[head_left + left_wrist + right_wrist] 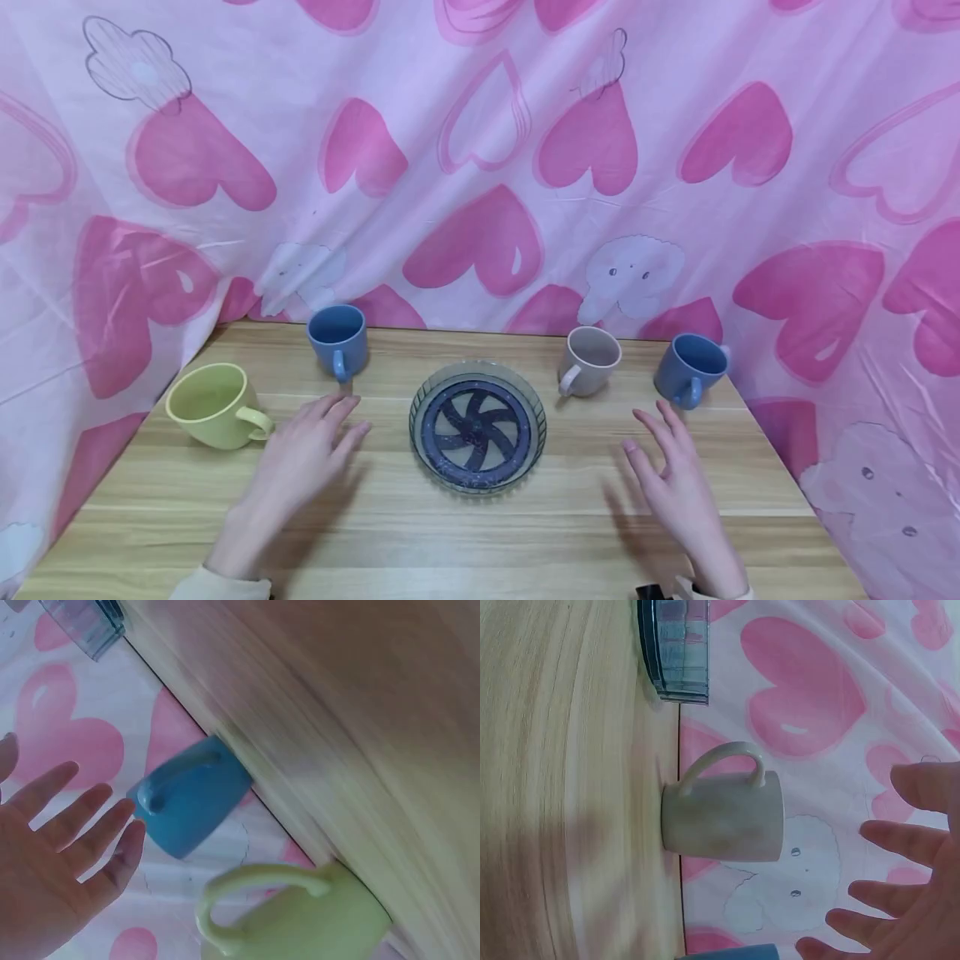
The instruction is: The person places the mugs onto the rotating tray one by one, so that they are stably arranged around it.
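Note:
My left hand (303, 454) hovers over the table with fingers extended and nothing in it. Close by on its left stands a yellow-green mug (212, 408), handle toward the hand; a blue mug (337, 340) stands beyond the fingertips. On the other side, my right hand (675, 483) is also held above the table, fingers spread and holding nothing. Ahead of it are a pale greyish mug (590, 361) and a second blue mug (691, 369). Between the hands sits a round clear glass dish (477, 427) with a dark pinwheel-like pattern. The right wrist view shows the pale mug (724, 817) upright.
The mugs and dish share a light wooden table (465, 550). A pink heart-patterned cloth (480, 167) hangs behind the table's back edge and along both sides. A small black object (649, 592) shows at the right wrist.

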Available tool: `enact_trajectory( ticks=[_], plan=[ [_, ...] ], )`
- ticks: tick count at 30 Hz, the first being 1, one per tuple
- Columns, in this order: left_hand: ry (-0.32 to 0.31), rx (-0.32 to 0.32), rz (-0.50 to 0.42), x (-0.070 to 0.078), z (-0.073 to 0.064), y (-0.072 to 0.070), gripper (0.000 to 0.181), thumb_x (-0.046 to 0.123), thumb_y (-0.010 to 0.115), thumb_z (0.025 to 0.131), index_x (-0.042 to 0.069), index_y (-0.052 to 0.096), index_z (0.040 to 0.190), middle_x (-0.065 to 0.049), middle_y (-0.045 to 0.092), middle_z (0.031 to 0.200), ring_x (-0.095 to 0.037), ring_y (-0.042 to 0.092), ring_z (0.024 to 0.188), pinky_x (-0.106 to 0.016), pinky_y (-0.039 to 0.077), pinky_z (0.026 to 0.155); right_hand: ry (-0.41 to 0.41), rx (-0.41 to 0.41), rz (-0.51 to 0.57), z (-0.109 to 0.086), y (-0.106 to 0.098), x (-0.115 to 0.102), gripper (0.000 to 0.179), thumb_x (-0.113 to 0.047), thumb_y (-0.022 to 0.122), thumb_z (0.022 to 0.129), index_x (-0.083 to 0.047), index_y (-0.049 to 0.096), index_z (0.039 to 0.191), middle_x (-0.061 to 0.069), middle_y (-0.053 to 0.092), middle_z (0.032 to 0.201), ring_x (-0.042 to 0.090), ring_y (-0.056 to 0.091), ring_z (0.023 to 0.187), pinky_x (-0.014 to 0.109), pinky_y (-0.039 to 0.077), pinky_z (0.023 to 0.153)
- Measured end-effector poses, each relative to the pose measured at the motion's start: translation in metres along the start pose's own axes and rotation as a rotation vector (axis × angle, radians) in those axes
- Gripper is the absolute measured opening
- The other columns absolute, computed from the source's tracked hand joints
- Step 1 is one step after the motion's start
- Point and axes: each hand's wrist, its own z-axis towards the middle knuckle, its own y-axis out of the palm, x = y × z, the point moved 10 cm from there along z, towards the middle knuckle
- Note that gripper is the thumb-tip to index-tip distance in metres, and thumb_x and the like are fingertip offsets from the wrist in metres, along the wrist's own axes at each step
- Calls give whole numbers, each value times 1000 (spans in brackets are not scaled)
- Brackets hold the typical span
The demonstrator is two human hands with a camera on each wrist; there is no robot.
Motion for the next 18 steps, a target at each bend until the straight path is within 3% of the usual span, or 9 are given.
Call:
enact_trajectory(
  ticks=[1, 4, 6, 8, 12, 15, 18],
  plan=[
    [4, -2, -8, 1, 2, 2, 48, 41, 54, 99, 7, 60, 133, -19, 56, 133, -42, 52, 120, -63, 43, 93, 5, 15, 7, 0, -2, 1, 41, -13, 66, 93, 0, 57, 132, 26, 32, 150, 53, 30, 132, 72, 28, 99],
    [4, -13, -41, 4, 7, 7, 44, 37, 57, 98, 7, 62, 131, -18, 59, 130, -41, 54, 118, -62, 44, 93, 31, 59, 13, 1, -7, 4, 36, -9, 66, 93, 0, 60, 127, 22, 39, 147, 46, 39, 129, 41, 38, 105],
    [-2, -30, -68, 4, 10, 12, 44, 37, 57, 98, 6, 62, 130, -18, 59, 129, -41, 54, 118, -61, 43, 95, 50, 87, 20, 1, -10, 7, 33, -8, 65, 93, 1, 62, 125, 19, 42, 146, 41, 42, 128, 19, 37, 98],
    [-11, -52, -108, 4, 13, 17, 43, 35, 57, 99, 5, 62, 130, -18, 60, 129, -41, 54, 119, -61, 42, 96, 62, 113, 26, 0, -13, 10, 30, -7, 65, 93, 1, 64, 122, 17, 45, 144, 36, 45, 126, 4, 33, 88],
    [-26, -111, -237, 5, 19, 28, 42, 30, 58, 99, 2, 61, 129, -20, 62, 125, -38, 59, 113, -56, 45, 96, 70, 153, 31, -1, -19, 12, 28, -5, 65, 93, 1, 66, 120, 14, 50, 140, 28, 48, 122, 4, 36, 87],
    [-40, -157, -333, 8, 25, 36, 40, 26, 59, 99, -1, 60, 129, -20, 65, 119, -32, 64, 104, -50, 50, 91, 75, 179, 27, -2, -23, 12, 27, -3, 65, 92, -1, 67, 119, 12, 52, 138, 13, 48, 119, 5, 38, 86],
    [-50, -185, -382, 11, 32, 42, 40, 23, 60, 98, -2, 59, 129, -20, 66, 115, -28, 67, 96, -47, 53, 86, 63, 206, 18, -1, -28, 12, 27, -1, 66, 90, -1, 68, 117, 10, 54, 136, 4, 48, 116, 5, 38, 86]
  ],
)
